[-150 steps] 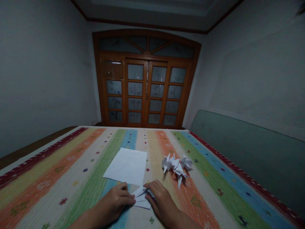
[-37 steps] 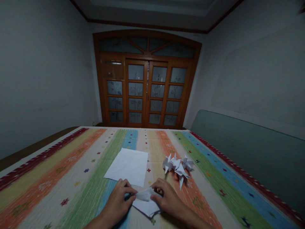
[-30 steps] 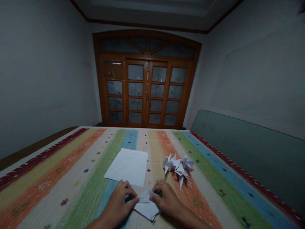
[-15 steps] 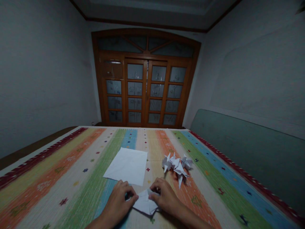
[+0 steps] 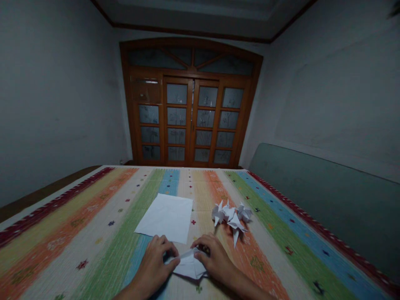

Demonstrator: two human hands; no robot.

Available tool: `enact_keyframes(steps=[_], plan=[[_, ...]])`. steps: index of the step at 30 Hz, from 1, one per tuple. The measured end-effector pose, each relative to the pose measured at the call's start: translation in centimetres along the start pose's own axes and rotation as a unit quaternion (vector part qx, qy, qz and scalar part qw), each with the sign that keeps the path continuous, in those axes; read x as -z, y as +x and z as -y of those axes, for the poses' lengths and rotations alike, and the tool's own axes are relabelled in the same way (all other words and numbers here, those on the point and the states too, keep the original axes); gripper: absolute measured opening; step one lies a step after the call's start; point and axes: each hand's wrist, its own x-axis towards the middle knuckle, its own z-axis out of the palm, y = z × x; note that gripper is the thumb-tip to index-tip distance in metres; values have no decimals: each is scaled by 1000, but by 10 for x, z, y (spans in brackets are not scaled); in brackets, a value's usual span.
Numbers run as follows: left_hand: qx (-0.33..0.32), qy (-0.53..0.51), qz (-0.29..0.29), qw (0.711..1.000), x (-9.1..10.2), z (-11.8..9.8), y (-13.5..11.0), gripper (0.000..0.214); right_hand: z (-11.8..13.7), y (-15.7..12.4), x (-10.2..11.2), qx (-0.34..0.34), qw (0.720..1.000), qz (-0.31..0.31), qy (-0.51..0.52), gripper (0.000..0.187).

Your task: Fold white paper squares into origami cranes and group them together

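A partly folded sheet of white paper [image 5: 189, 266] lies low in the view, between my two hands. My left hand [image 5: 158, 258] pinches its left corner, with thumb and fingers curled together. On the right side, my right hand [image 5: 212, 256] grips the far right part, thumb on top of a layer and fingers bent behind it. A raised flap shows along the far edge between the hands. My fingers partly hide both sides of the folded paper.
A flat stack or sheet of white square paper [image 5: 167, 217] lies just beyond my left hand. Several folded white paper cranes [image 5: 231, 216] cluster beyond my right hand. Everything rests on a striped tablecloth [image 5: 106, 250]; a green panel [image 5: 312, 179] stands along the right side.
My right hand has shifted slightly left and the far edge of the folded paper now lifts as a flap. My left hand has barely moved.
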Motion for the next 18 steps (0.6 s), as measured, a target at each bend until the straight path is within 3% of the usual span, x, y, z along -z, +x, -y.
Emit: enact_keyframes(steps=[9, 14, 18], plan=[[-28, -18, 26, 999, 4, 7, 1, 8, -8, 0, -4, 26, 999, -27, -8, 21], [-126, 2, 38, 991, 3, 15, -5, 18, -13, -5, 2, 125, 992, -5, -36, 27], [-233, 69, 2, 970, 0, 21, -8, 19, -7, -9, 10, 175, 982, 8, -65, 29]])
